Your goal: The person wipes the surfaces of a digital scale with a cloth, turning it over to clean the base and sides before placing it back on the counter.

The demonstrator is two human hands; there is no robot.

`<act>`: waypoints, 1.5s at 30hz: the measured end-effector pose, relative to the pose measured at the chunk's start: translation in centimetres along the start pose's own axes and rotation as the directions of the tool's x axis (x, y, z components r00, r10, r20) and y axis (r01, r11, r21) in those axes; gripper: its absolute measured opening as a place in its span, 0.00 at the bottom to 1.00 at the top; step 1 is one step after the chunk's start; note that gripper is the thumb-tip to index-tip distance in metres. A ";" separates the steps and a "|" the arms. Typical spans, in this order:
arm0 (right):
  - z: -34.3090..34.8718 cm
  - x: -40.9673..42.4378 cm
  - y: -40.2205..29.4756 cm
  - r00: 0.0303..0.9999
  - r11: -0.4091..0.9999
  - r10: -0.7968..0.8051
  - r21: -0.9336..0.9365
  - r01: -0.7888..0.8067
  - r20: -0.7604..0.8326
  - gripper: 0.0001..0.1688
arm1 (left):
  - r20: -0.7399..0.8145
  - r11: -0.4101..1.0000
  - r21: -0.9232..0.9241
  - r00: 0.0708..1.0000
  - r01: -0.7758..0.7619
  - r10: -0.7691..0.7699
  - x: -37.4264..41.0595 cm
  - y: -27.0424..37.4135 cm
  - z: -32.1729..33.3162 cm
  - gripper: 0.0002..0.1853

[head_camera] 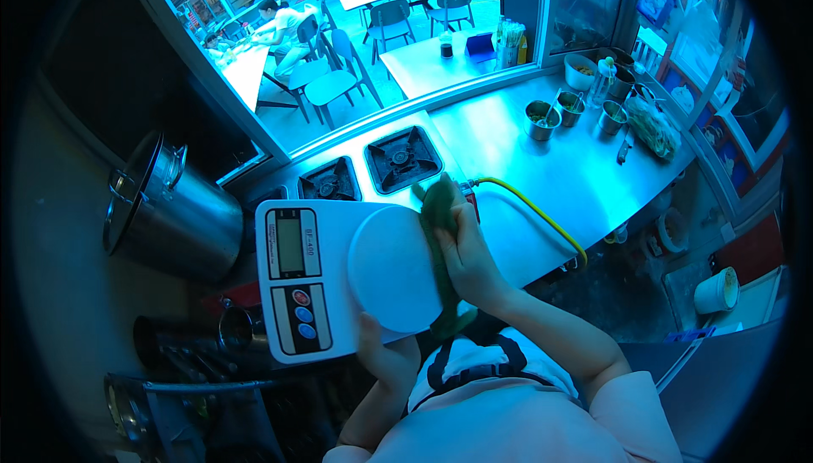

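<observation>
A white digital kitchen scale (340, 279) is held up in front of my body, its display and buttons towards the left. My left hand (387, 355) grips its lower edge, the thumb lying by the round weighing plate (394, 266). On the opposite side, my right hand (467, 253) holds a dark green cloth (438, 209), which hangs down along the scale's right edge. Part of the cloth touches or overlaps that edge; the fingers behind it are hidden. Beyond the scale, a two-burner gas stove (403, 155) sits on the steel counter (483, 139).
A yellow gas hose (540, 209) curves over the counter's front edge. Several steel pots (542, 121) and a bag of greens (654, 130) stand at the right. A tall lidded stockpot (184, 215) is on the left. Outside the window, a person (286, 31) sits at a table.
</observation>
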State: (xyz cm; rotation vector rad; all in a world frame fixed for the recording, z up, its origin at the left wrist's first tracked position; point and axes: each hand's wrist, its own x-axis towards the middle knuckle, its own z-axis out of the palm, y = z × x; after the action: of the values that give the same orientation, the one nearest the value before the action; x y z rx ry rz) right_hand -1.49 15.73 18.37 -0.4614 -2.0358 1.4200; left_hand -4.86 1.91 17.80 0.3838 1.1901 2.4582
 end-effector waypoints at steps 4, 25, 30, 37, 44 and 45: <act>2.5 -4.2 -2.5 0.916 0.874 -0.402 -0.289 0.390 0.020 0.20 | -0.016 0.976 -0.187 0.993 0.111 -0.116 0.9 0.2 0.2 0.32; -1.6 -1.9 -5.5 0.837 0.816 -0.477 -0.220 0.535 0.269 0.21 | 0.081 0.865 -0.357 0.934 0.354 -0.349 1.1 -1.4 0.2 0.27; -1.4 1.5 0.7 0.928 0.860 -0.372 -0.375 0.347 0.006 0.15 | -0.042 0.967 -0.165 0.979 0.193 -0.202 0.7 -1.8 1.0 0.19; -0.4 0.6 0.9 0.936 0.884 -0.342 -0.310 0.351 0.085 0.12 | -0.071 0.985 -0.060 0.984 0.159 -0.163 1.7 -2.5 0.0 0.22; 1.8 -1.3 -2.0 0.893 0.873 -0.429 -0.188 0.449 0.138 0.14 | 0.026 0.983 -0.094 0.987 0.157 -0.156 1.6 -2.7 -1.7 0.24; 1.3 -0.4 -1.8 0.892 0.881 -0.417 -0.163 0.444 0.176 0.14 | 0.019 0.987 -0.056 0.989 0.147 -0.147 1.6 -2.5 -1.5 0.25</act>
State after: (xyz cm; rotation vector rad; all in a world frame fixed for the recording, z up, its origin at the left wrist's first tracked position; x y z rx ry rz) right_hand -1.92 13.92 19.65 0.0228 -2.2243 1.0030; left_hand -6.31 3.03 15.01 0.2866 1.0987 2.3526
